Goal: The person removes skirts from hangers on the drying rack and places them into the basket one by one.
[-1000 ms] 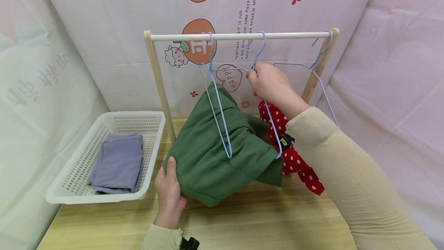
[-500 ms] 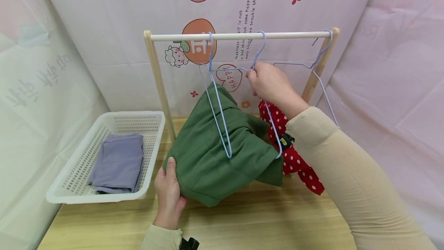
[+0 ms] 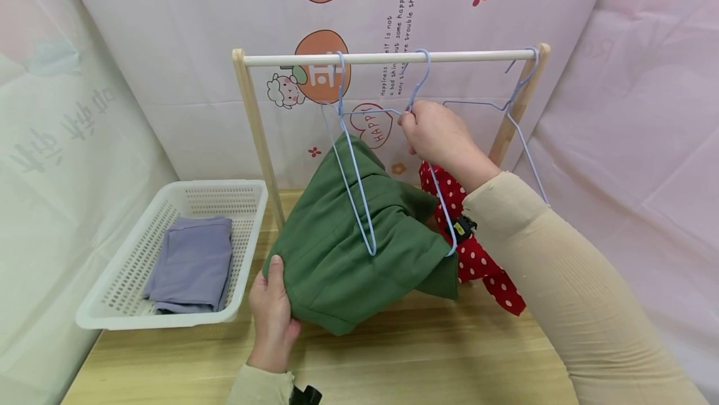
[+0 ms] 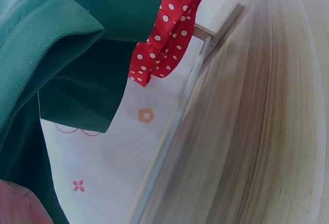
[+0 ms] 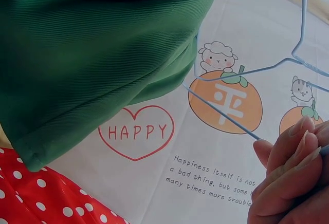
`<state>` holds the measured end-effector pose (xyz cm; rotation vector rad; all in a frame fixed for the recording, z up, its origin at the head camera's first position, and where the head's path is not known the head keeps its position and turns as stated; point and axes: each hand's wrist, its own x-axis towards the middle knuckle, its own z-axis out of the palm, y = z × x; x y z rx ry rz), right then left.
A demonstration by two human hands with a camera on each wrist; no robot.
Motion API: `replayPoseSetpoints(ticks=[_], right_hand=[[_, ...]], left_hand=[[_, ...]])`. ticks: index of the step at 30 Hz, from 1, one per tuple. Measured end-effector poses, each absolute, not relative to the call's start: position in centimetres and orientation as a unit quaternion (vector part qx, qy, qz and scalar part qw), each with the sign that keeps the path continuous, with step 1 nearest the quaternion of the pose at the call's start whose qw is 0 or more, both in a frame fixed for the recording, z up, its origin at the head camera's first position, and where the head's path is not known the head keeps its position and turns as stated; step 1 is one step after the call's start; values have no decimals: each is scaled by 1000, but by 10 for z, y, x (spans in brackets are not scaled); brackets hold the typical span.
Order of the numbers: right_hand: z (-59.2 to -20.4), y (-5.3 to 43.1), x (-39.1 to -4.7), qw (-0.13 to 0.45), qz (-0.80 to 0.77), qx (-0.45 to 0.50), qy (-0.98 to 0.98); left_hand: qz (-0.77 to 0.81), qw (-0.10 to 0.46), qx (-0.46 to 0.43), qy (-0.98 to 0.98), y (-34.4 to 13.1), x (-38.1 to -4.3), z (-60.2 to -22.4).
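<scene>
A green cloth garment (image 3: 348, 236) spreads below the rack's bar, with light blue wire hangers across its front. My left hand (image 3: 272, 308) grips its lower left edge, thumb on top and fingers behind. Up by the bar, my right hand (image 3: 440, 136) pinches the middle hanger (image 3: 418, 83) just under its hook, which stays over the bar. The left hanger (image 3: 359, 205) lies in front of the cloth. How the garment passes through the hangers is hidden. In the right wrist view, the curled fingers (image 5: 288, 167) hold the blue wire near the garment's folds.
The wooden rack's white bar (image 3: 382, 58) also carries a right hanger (image 3: 522, 127). Behind the green garment hangs a red polka-dot cloth (image 3: 485, 268). A white basket (image 3: 90, 317) with a folded lavender cloth (image 3: 193, 261) stands left on the wooden table (image 3: 393, 361).
</scene>
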<state>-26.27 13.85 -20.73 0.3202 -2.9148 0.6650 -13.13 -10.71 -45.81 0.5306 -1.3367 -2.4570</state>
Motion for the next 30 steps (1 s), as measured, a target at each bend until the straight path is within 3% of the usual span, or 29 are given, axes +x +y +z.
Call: replayPoseSetpoints(ticks=[30], right_hand=[[-207, 140, -264, 63, 229, 107, -965]], left_hand=[[-862, 145, 179, -452, -110, -130, -461]])
